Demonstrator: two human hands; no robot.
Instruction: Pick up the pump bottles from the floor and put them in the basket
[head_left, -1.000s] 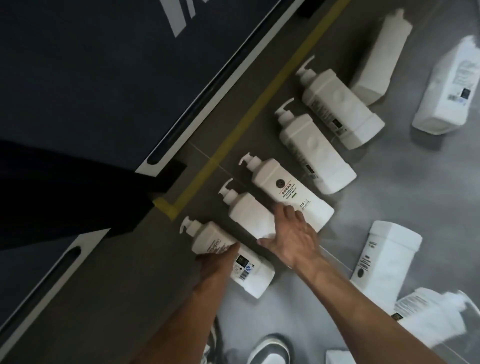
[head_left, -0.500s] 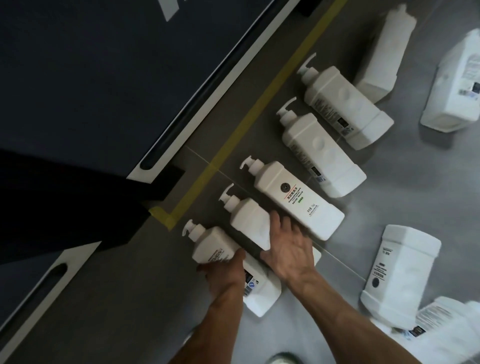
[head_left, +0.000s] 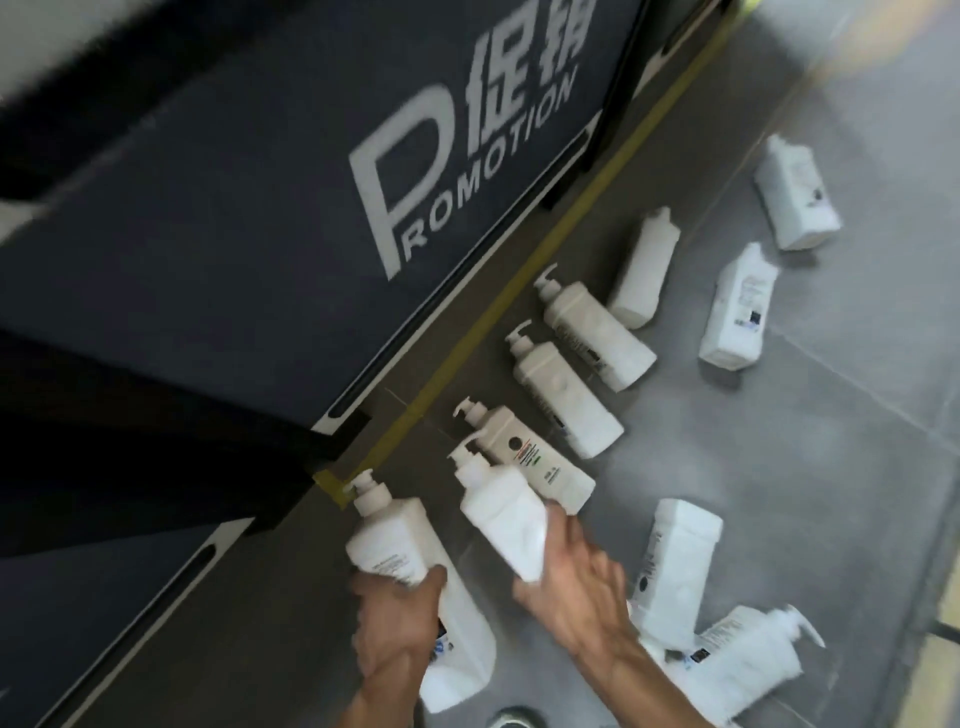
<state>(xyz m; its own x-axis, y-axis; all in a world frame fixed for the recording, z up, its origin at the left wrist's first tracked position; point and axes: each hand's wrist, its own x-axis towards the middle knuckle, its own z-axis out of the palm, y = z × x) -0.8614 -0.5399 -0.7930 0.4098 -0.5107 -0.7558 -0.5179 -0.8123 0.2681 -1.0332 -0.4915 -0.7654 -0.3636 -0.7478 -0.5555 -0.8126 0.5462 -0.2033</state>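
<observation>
Left grip (head_left: 397, 629) clamped on bottle (head_left: 395, 540), lower centre | right grip (head_left: 576, 592) clamped on second bottle (head_left: 501, 517), beside it | basket unseen | advice: hold bodies firmly, not pumps; lift both together

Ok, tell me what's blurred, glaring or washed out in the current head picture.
Head view: motion blur smears the whole frame, worst on the right hand and the pump bottle it grips; the left hand and its labelled pump bottle are soft too. Head view: warm glare washes out the floor at top right; the Promotion sign is soft but readable.
</observation>
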